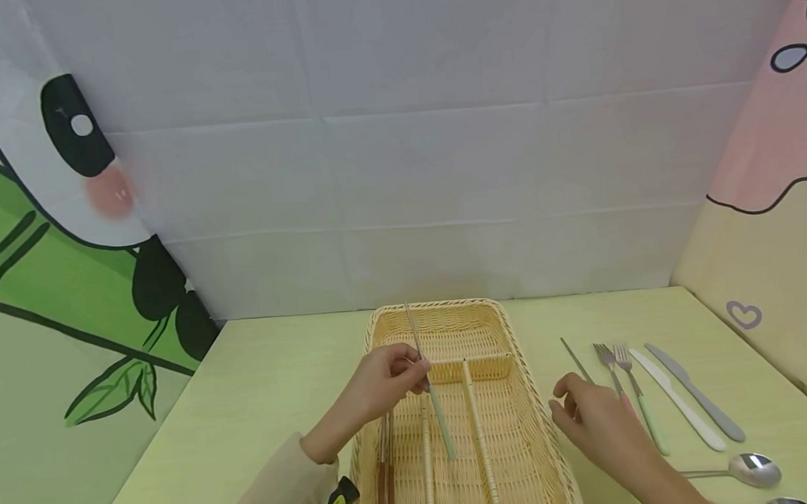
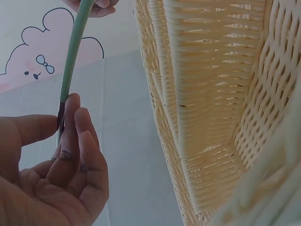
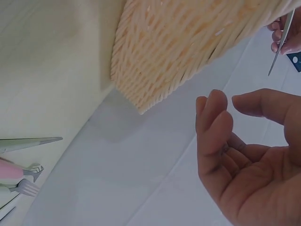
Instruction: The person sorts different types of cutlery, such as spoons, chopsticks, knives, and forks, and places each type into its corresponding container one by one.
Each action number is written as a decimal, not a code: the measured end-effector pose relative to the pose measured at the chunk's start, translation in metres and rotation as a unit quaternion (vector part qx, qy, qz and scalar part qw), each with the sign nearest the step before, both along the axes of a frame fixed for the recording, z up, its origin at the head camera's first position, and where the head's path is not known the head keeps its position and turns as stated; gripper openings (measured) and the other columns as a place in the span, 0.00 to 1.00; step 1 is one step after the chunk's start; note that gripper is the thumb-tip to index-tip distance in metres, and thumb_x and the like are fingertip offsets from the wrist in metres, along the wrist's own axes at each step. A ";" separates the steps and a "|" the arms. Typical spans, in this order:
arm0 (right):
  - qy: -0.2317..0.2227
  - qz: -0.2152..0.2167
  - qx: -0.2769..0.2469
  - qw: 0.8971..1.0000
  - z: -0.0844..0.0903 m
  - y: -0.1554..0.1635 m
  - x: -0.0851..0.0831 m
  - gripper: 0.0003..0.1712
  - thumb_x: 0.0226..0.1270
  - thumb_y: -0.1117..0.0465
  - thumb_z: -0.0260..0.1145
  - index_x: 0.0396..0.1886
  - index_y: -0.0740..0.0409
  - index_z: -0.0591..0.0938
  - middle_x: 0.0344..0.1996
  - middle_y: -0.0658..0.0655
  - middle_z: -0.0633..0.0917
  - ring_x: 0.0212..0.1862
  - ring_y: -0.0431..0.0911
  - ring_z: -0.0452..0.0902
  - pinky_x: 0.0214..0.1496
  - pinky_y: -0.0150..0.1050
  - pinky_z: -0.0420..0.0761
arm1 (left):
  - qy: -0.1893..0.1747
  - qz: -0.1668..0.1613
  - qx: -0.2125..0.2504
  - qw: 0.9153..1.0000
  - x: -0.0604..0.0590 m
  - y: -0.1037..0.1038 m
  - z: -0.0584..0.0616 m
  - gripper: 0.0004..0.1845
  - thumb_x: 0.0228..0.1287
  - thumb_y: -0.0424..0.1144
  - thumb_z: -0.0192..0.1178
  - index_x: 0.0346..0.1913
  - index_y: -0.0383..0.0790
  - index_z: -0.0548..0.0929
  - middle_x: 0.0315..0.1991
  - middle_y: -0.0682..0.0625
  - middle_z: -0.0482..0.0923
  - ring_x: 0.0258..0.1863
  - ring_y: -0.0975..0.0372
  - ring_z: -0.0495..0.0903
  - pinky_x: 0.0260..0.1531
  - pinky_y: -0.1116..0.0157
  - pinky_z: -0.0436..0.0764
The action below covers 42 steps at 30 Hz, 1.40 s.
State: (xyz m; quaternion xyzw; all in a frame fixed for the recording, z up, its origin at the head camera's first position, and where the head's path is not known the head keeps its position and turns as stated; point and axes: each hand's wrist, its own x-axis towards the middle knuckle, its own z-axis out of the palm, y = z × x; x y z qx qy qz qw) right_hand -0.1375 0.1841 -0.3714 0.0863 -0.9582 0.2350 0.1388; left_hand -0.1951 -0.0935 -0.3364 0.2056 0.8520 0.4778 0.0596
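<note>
My left hand (image 1: 409,372) pinches a long chopstick (image 1: 437,412) with a pale green handle and a metal tip, held slantwise over the wicker basket (image 1: 551,456). In the left wrist view, thumb and fingers (image 2: 75,122) close on the green chopstick (image 2: 73,52) beside the basket wall (image 2: 211,94). My right hand (image 1: 566,403) hovers just right of the basket with relaxed fingers and holds nothing; the right wrist view shows its empty palm (image 3: 254,169). A thin metal chopstick (image 1: 573,357) lies on the table just beyond it.
Brown-handled chopsticks (image 1: 386,467) lie in the basket's left compartment. To the right on the pale green table (image 1: 267,378) lie two forks (image 1: 625,377), two knives (image 1: 687,397) and a spoon (image 1: 751,468). Printed cloth walls enclose the table.
</note>
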 end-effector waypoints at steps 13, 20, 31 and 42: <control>-0.058 -0.011 -0.019 0.998 -0.011 0.029 -0.011 0.09 0.60 0.64 0.58 0.37 0.68 0.75 0.18 0.50 0.78 0.16 0.38 0.67 0.20 0.29 0.68 | 0.011 -0.012 -0.103 0.995 0.004 -0.014 -0.004 0.11 0.66 0.40 0.53 0.31 0.36 0.79 0.20 0.50 0.81 0.16 0.65 0.71 0.15 0.69 0.69; -0.054 -0.021 -0.011 0.998 -0.018 0.040 -0.015 0.10 0.59 0.65 0.59 0.36 0.70 0.76 0.17 0.50 0.77 0.15 0.38 0.65 0.17 0.29 0.67 | 0.014 -0.025 -0.152 0.988 0.007 -0.018 -0.008 0.11 0.65 0.39 0.53 0.26 0.41 0.78 0.16 0.53 0.79 0.09 0.67 0.58 0.12 0.71 0.61; -0.101 -0.034 -0.018 0.994 -0.028 0.059 -0.024 0.11 0.60 0.65 0.57 0.36 0.71 0.74 0.19 0.53 0.78 0.18 0.41 0.67 0.18 0.32 0.67 | -0.013 -0.036 -0.173 0.984 0.013 -0.022 -0.014 0.14 0.63 0.38 0.55 0.20 0.40 0.79 0.16 0.49 0.79 0.08 0.67 0.58 0.11 0.71 0.60; -0.135 -0.046 0.016 0.990 -0.037 0.076 -0.036 0.12 0.56 0.66 0.59 0.36 0.73 0.74 0.24 0.58 0.80 0.23 0.43 0.72 0.23 0.36 0.72 | 0.013 -0.023 -0.209 0.977 0.015 -0.021 -0.024 0.15 0.58 0.35 0.58 0.14 0.41 0.80 0.12 0.49 0.78 0.07 0.68 0.60 0.10 0.72 0.59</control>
